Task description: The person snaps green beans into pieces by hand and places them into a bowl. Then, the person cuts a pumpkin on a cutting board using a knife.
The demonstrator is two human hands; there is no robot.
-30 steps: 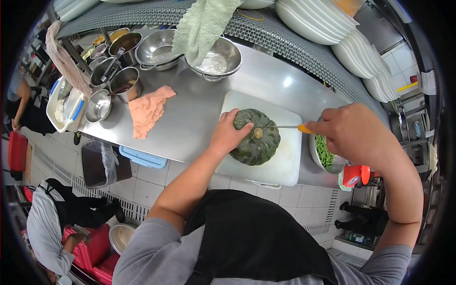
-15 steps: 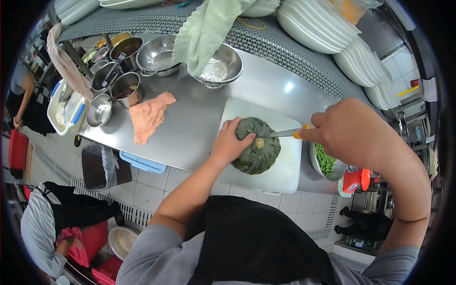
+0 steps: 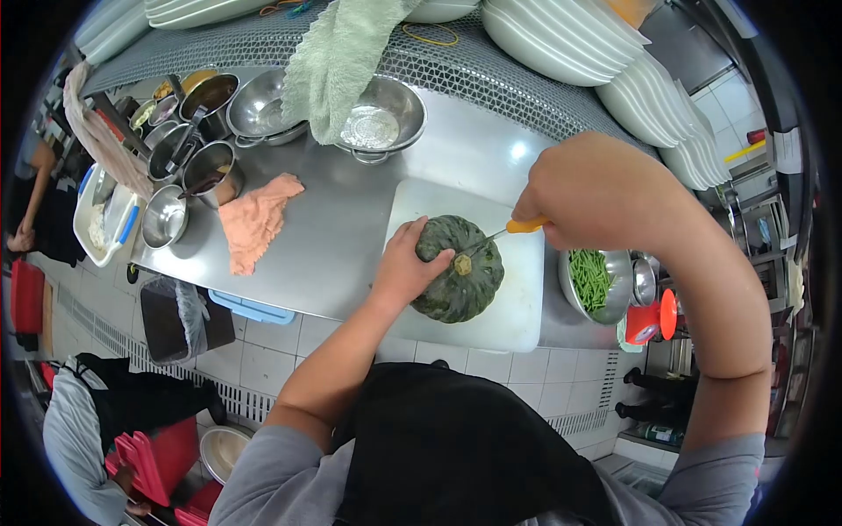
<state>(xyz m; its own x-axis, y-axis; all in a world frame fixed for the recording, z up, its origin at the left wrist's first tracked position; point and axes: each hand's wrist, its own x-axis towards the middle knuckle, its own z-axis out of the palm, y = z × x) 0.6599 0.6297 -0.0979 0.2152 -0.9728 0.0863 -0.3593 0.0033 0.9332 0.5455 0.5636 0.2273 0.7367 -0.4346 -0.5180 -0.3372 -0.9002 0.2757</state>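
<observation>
A dark green pumpkin (image 3: 465,285) rests stem-up on a white cutting board (image 3: 519,316). My left hand (image 3: 410,263) presses on its left side, thumb reaching over the top near the stem, holding it. Wrapped around the yellow handle of a knife (image 3: 526,225) is my right hand (image 3: 583,193), raised to the upper right of the pumpkin. The blade slants down to the pumpkin's top beside the stem; much of its length is out of sight, seemingly sunk into the flesh.
Right of the board stand a steel bowl (image 3: 619,285) of green beans and a red scale (image 3: 645,323). An orange cloth (image 3: 257,219), steel pots and bowls lie left. Stacked plates (image 3: 561,39) fill the shelf above. Other people are at the left and lower left.
The knife has gone lower and steeper into the pumpkin's top, with less blade showing. My right hand has shifted with it. The whole view has shifted slightly.
</observation>
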